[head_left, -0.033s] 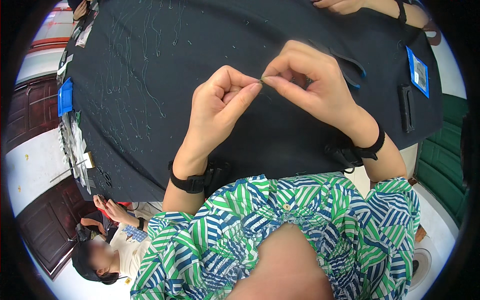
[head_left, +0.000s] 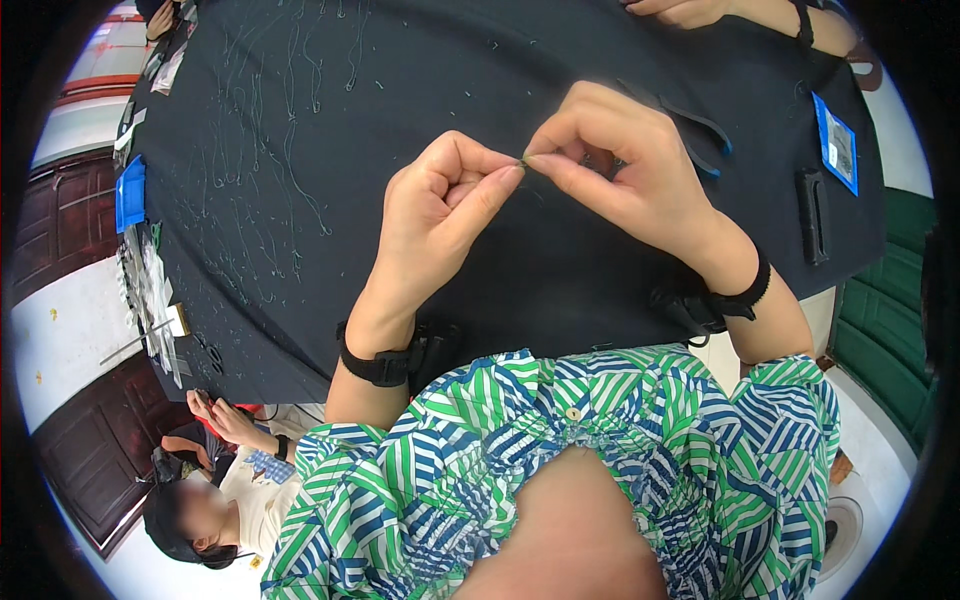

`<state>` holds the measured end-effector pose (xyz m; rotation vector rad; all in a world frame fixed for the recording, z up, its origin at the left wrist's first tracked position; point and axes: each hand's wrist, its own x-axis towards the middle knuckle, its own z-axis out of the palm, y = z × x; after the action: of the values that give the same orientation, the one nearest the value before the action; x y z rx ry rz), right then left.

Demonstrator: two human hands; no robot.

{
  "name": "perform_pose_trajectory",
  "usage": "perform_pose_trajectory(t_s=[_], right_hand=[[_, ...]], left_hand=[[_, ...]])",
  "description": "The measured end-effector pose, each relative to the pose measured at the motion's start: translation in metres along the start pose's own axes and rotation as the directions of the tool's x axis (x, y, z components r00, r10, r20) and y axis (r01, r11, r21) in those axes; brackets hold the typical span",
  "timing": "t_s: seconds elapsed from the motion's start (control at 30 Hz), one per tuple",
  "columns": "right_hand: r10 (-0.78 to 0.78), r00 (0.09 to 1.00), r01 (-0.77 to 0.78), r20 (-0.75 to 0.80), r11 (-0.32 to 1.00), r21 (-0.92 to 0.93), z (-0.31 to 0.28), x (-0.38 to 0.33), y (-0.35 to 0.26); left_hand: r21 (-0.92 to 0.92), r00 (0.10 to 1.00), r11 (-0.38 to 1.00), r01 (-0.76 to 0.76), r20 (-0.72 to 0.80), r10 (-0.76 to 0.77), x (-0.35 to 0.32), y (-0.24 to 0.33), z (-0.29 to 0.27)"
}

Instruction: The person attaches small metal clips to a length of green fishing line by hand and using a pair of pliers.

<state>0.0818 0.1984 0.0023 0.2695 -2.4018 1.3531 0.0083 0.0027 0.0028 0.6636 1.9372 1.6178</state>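
Observation:
My left hand [head_left: 437,215] and my right hand [head_left: 625,165] meet fingertip to fingertip above the dark cloth. Each pinches with thumb and forefinger at a tiny greenish thread-like piece [head_left: 523,161], mostly covered by the fingertips. Its exact kind is too small to make out. The other fingers of both hands curl inward. To the left, several thin greenish threads [head_left: 292,150] with small ends lie stretched over the cloth, among short scraps.
A black cloth [head_left: 420,80] covers the table. Dark tweezers [head_left: 705,125], a blue packet [head_left: 836,143] and a black case [head_left: 814,217] lie right. Scissors [head_left: 208,352], a blue pouch [head_left: 131,194] and clear bags [head_left: 150,290] line the left edge. Co-workers' hands [head_left: 685,10] reach in at the far side.

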Motion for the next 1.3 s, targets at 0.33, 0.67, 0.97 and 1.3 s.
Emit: perform_pose_trajectory(t_s=[0.33, 0.67, 0.97, 1.3], right_hand=[[-0.064, 0.994, 0.066, 0.086, 0.998, -0.014, -0.003, 0.000, 0.003], [-0.054, 0.994, 0.051, 0.094, 0.998, 0.032, -0.006, -0.001, 0.007], [-0.064, 0.996, 0.062, 0.058, 0.997, 0.042, -0.006, 0.000, 0.008], [-0.089, 0.989, 0.091, 0.122, 0.996, -0.004, -0.012, 0.003, 0.005]], left_hand=[[0.052, 0.998, 0.997, -0.058, 0.021, 0.057, 0.000, 0.000, -0.002], [-0.007, 0.996, 0.996, -0.086, 0.032, 0.086, 0.002, -0.006, -0.005], [-0.068, 0.999, 0.997, -0.032, 0.036, 0.035, 0.001, -0.002, -0.001], [-0.021, 0.996, 1.000, -0.005, 0.084, 0.006, -0.001, -0.001, -0.002]])
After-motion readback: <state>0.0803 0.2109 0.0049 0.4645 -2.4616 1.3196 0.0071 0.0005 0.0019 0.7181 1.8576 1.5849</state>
